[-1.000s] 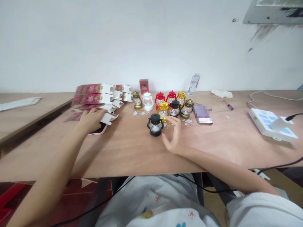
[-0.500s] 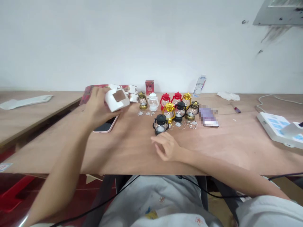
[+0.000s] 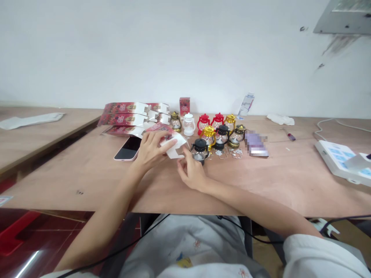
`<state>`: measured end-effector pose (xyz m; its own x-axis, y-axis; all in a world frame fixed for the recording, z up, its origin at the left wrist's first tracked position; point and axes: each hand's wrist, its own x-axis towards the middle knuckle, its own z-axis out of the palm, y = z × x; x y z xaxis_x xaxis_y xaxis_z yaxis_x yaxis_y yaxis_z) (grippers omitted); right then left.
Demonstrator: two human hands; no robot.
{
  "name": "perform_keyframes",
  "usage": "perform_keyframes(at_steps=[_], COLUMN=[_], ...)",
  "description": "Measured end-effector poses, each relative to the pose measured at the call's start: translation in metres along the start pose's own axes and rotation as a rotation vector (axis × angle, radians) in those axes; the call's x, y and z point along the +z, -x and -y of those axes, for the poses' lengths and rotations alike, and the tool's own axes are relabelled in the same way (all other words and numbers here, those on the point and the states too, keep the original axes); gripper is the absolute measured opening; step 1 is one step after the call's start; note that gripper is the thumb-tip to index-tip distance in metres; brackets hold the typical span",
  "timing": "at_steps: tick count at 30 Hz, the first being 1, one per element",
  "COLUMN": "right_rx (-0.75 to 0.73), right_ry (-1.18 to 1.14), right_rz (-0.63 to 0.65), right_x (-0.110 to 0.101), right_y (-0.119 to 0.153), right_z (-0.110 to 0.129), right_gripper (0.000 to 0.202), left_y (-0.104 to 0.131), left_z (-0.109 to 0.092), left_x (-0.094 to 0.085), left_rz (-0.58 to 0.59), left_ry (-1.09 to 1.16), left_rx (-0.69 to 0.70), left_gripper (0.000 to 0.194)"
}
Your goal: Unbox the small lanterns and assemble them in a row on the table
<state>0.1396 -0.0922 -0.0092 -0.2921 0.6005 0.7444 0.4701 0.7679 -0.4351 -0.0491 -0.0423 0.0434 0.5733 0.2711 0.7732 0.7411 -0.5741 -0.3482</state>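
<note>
My left hand is wrapped round a small cardboard box with a red printed side and white end flaps. Its flapped end points toward my right hand. At that end my right fingers are bent, with the forefinger against the white flaps. Just beyond my right hand stands a black lantern with a clear globe. Behind it are a gold lantern, another black lantern and a bronze-coloured lantern. Red lanterns and a white lantern stand farther back.
Several red boxes with white flaps lie stacked at the back left, near a phone. An upright red box and a tilted bottle are by the wall. A purple packet and a power strip lie on the right.
My left hand has brought the box from the stack toward the middle, turning its end right. My right hand has moved slightly left and up to meet the box.
</note>
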Motion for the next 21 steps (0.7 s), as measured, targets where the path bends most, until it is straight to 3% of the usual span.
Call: perform_keyframes(at_steps=[3,7,12,16,21], right_rx=[0.000,-0.017,-0.070,-0.075,-0.211], right_ry=[0.015,-0.004,0.018,0.138,0.282], right_rz=[-0.024,-0.044,-0.106,-0.126,-0.234], right_x=[-0.002,-0.005,-0.015,-0.032,-0.051], right_y=[0.003,0.005,0.000,-0.012,-0.029], right_z=[0.002,0.007,0.014,0.022,0.029], right_gripper=[0.051,0.049,0.040,0.031,0.019], left_y=[0.000,-0.003,-0.003,0.000,0.003], left_z=[-0.003,-0.006,-0.001,0.000,-0.001], left_x=[0.000,0.000,-0.002,-0.004,-0.001], left_rz=[0.002,-0.032,-0.113,-0.080,-0.207], left_ry=[0.063,0.146,0.081,0.004,0.042], left_rx=[-0.101,-0.279,-0.172,-0.087,-0.012], left_gripper=[0.037,0.052,0.054,0.033,0.026])
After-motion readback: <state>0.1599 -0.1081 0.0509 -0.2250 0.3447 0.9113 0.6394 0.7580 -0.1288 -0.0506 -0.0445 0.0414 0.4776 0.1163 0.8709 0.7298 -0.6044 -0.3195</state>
